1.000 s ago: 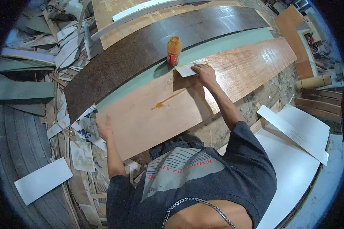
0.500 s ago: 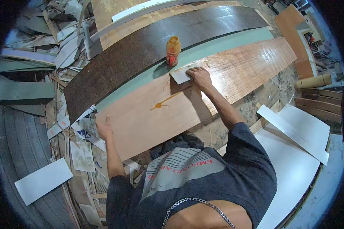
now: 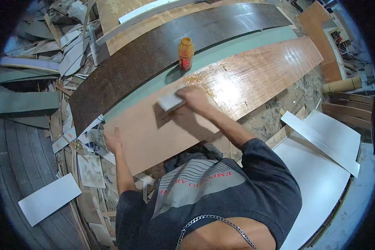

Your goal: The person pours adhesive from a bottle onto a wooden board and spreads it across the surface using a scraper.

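My right hand [image 3: 194, 99] grips a flat white spreader [image 3: 169, 102] over the pale, uncoated part of a long wooden board [image 3: 139, 133]. The spreader is slightly blurred, and the amber puddle under it is mostly hidden. To the right, the board is wet and glossy with amber liquid. My left hand [image 3: 112, 141] holds the board's left end, thumb near the top edge and fingers partly out of sight. An open amber-stained bottle [image 3: 186, 54] with a red label stands just beyond the board, on a pale green strip [image 3: 237, 46].
A dark brown panel [image 3: 154, 50] lies behind the green strip. Wood scraps [image 3: 71, 50] pile up at the left, near a loose white panel [image 3: 50, 200]. Large white sheets [image 3: 308, 179] lie at the right, below a cardboard tube [image 3: 342, 86].
My right hand has swept the spreader left and toward me, from the coated section onto the bare section, over the puddle. My left hand stays at the board's end.
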Demonstrator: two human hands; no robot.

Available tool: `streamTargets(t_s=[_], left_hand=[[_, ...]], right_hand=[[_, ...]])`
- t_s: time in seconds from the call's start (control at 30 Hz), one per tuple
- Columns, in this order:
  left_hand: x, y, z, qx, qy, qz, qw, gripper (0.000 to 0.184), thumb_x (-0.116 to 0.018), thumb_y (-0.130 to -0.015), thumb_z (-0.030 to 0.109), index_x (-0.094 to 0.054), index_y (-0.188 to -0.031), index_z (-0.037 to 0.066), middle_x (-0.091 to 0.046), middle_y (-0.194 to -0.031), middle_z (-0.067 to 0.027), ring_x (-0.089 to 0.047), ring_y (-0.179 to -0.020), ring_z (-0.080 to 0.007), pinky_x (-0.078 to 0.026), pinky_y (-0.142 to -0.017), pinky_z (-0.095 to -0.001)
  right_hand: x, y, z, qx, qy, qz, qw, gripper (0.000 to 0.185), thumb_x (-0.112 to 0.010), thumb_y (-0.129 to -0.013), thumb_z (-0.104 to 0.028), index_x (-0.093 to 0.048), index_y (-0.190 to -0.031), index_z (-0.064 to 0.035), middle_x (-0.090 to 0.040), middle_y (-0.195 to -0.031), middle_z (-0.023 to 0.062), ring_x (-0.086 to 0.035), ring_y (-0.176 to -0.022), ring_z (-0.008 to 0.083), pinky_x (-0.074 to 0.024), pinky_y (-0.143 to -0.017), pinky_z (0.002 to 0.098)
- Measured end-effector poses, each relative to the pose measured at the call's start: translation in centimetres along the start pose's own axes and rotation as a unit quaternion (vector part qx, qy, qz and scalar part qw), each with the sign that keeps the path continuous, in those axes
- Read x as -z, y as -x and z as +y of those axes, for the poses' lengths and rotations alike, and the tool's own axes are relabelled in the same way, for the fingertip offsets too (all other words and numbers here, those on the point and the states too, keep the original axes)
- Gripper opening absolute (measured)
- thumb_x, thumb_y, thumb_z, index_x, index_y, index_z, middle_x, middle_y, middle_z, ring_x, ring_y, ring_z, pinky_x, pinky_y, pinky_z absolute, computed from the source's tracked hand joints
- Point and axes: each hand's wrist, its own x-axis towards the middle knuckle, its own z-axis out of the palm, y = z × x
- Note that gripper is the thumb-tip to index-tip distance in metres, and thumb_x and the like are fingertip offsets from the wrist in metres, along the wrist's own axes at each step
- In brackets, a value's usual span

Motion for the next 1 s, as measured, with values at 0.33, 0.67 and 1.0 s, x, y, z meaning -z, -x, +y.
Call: streamTargets(t_s=[0.33, 0.67, 1.0], left_hand=[[0.6, 0.1, 0.2, 0.040, -0.027, -0.035, 0.998, 0.084, -0.067, -0.078, 0.065, -0.046, -0.138, 0.010, -0.060, -0.130, -0.0221, -0.058, -0.118, -0.0413, -0.046, -0.097, -0.0518], [0.9, 0.2, -0.1, 0.017, 0.012, -0.058, 0.998, 0.081, -0.065, -0.078, 0.066, -0.046, -0.139, 0.017, -0.060, -0.132, -0.0187, -0.059, -0.116, -0.0409, -0.046, -0.095, -0.0513], [-0.1, -0.4, -2.5, -0.035, 0.045, -0.094, 0.994, 0.086, -0.060, -0.082, 0.068, -0.042, -0.140, 0.007, -0.057, -0.131, -0.0244, -0.058, -0.114, -0.0455, -0.047, -0.094, -0.0510]], right_hand=[[1.5, 0.0, 13.2, -0.172, 0.105, 0.024, 0.979, 0.020, -0.065, -0.082, -0.025, -0.074, -0.098, -0.0175, -0.072, -0.091, 0.0102, -0.070, -0.086, 0.0309, -0.0555, -0.072, 0.0429], [6.7, 3.5, 8.6, -0.108, 0.073, -0.191, 0.973, 0.033, -0.062, -0.071, -0.002, -0.076, -0.095, -0.0205, -0.074, -0.090, 0.0062, -0.070, -0.086, 0.0300, -0.0553, -0.070, 0.0413], [8.3, 20.9, 4.6, -0.244, 0.048, -0.285, 0.926, 0.035, -0.067, -0.071, -0.002, -0.075, -0.102, -0.0146, -0.073, -0.093, 0.0123, -0.069, -0.091, 0.0330, -0.0542, -0.076, 0.0426]])
